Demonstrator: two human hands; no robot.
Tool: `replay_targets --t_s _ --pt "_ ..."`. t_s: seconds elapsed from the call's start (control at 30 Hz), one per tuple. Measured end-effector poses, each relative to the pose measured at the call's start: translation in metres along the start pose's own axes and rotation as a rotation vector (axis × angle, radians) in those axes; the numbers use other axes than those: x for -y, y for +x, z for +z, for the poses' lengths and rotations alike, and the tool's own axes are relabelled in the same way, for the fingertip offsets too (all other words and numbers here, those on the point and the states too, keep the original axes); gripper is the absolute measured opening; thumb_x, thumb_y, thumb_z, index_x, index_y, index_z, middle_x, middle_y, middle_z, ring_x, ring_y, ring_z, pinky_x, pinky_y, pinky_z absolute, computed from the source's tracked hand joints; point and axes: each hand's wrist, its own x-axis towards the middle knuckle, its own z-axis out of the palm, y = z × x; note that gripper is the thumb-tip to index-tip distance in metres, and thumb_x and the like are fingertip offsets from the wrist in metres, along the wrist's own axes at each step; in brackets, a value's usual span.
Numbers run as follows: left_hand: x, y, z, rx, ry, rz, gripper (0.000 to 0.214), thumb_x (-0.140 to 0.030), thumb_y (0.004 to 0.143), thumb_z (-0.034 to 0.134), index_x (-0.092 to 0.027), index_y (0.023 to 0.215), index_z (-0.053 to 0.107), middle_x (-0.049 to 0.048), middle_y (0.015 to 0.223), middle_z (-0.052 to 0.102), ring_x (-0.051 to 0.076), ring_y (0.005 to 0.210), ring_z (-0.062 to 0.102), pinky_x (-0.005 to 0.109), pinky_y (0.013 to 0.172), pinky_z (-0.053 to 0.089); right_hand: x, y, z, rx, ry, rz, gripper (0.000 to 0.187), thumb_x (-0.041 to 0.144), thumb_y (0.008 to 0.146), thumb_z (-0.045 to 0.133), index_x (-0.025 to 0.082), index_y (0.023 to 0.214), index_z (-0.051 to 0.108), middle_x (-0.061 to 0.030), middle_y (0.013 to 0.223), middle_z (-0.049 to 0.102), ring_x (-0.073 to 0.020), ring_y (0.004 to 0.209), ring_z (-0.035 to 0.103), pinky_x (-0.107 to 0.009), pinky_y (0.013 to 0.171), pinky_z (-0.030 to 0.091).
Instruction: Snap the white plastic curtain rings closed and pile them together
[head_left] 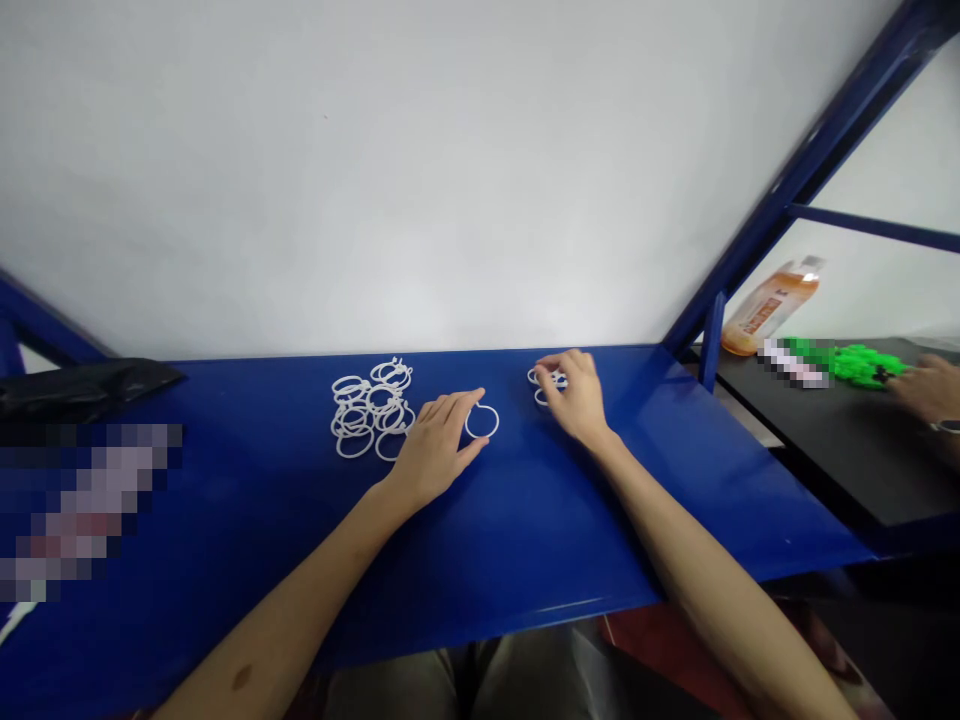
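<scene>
Left hand point(435, 445): lies low on the blue table point(525, 530), fingers stretched nearly flat, thumb apart. The fingertips and thumb meet the left rim of a single white ring point(481, 422), which lies flat on the surface. No closed grip on it is visible.

Right hand point(576, 400): fingers bent down onto a small cluster point(541, 385) of white rings near the back edge of the table. Whether any ring is pinched cannot be told, as the fingertips cover the contact.

A pile point(371, 408) of overlapping rings lies just left of the left hand, close to its wrist side.

Risks, as judged:
- The single ring is thin and flat on a smooth top. A light fingertip hold may let it slide away instead of lifting.
- The rings in the pile overlap. A sweep of the left hand or forearm may scatter or drag several.
- The cluster is near the wall, and a push may drive its rings against it.

On the adjoining black table, another person's hand point(926, 385) is beside green parts point(855, 362), well apart from these hands.
</scene>
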Motion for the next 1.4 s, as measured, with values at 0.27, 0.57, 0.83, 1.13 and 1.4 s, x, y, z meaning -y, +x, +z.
replay_targets --t_s 0.27,0.57,0.83,1.13,1.4 --pt "-0.005 0.002 -0.005 0.058 -0.328 -0.021 0.043 -0.014 0.089 0.065 -0.026 0.129 0.054 0.0056 0.126 0.061 0.017 0.098 0.067 0.034 0.091 0.055 0.043 -0.028 0.015 0.641 0.329 -0.065 0.026 0.031 0.104 0.043 0.018 0.094 0.064 -0.0010 0.075 0.067 -0.0134 0.065 0.060 -0.025 0.065 0.042" --pt "-0.008 0.009 -0.018 0.006 -0.518 -0.269 0.006 -0.020 0.088 0.065 -0.023 0.088 0.071 -0.0020 0.089 0.071 0.012 0.074 0.064 0.027 0.070 0.051 0.047 -0.028 0.012 0.615 0.355 -0.248 0.032 0.033 0.105 0.043 0.018 0.094 0.069 -0.0043 0.083 0.071 -0.0140 0.070 0.061 -0.025 0.068 0.044" --pt "-0.006 0.008 -0.022 0.038 -0.487 -0.286 0.015 -0.016 0.087 0.060 -0.022 0.075 0.068 -0.0035 0.072 0.070 0.014 0.068 0.063 0.027 0.066 0.050 0.053 -0.035 0.010 0.553 0.207 -0.457 0.038 0.033 0.107 0.035 0.018 0.103 0.069 -0.0078 0.085 0.069 -0.0178 0.076 0.059 -0.029 0.070 0.047" --pt "-0.003 0.007 -0.008 -0.098 -0.302 -0.123 0.005 -0.019 0.093 0.061 -0.021 0.097 0.064 0.0006 0.096 0.069 0.013 0.078 0.063 0.028 0.077 0.053 0.046 -0.026 0.009 0.469 0.195 -0.372 0.031 0.031 0.105 0.040 0.021 0.118 0.067 -0.0082 0.101 0.068 -0.0195 0.091 0.060 -0.034 0.083 0.051" --pt "0.020 0.007 -0.018 -0.046 0.189 -0.182 0.013 -0.028 0.096 0.056 -0.020 0.103 0.063 0.0081 0.108 0.068 0.029 0.106 0.059 0.045 0.094 0.047 -0.016 0.004 -0.017 0.043 -0.130 -0.049 0.027 0.026 0.098 0.050 0.017 0.104 0.075 -0.0136 0.112 0.066 -0.0244 0.092 0.064 -0.039 0.084 0.052"
